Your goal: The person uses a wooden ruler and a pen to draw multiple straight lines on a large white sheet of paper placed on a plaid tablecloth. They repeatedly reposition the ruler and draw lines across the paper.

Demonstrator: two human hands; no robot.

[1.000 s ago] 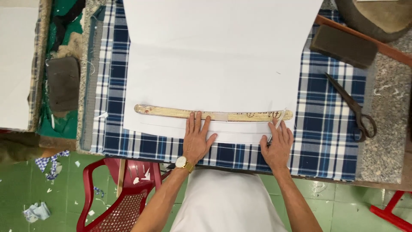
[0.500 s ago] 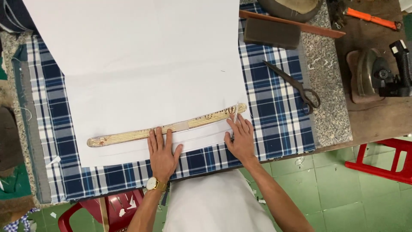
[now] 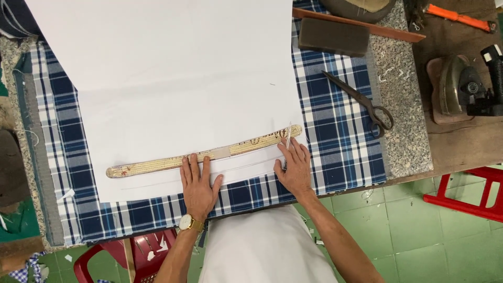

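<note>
A long wooden ruler (image 3: 204, 152) lies slanted across the near edge of a big white sheet (image 3: 167, 78), which covers a blue checked cloth (image 3: 340, 136) on the table (image 3: 401, 105). The left hand (image 3: 198, 183) lies flat with fingers spread, pressing on the ruler's middle and gripping nothing. The right hand (image 3: 294, 167) pinches a thin pen-like tool (image 3: 287, 144), tip at the ruler's right end. Dark scissors (image 3: 361, 102) lie on the cloth to the right, well apart from both hands.
</note>
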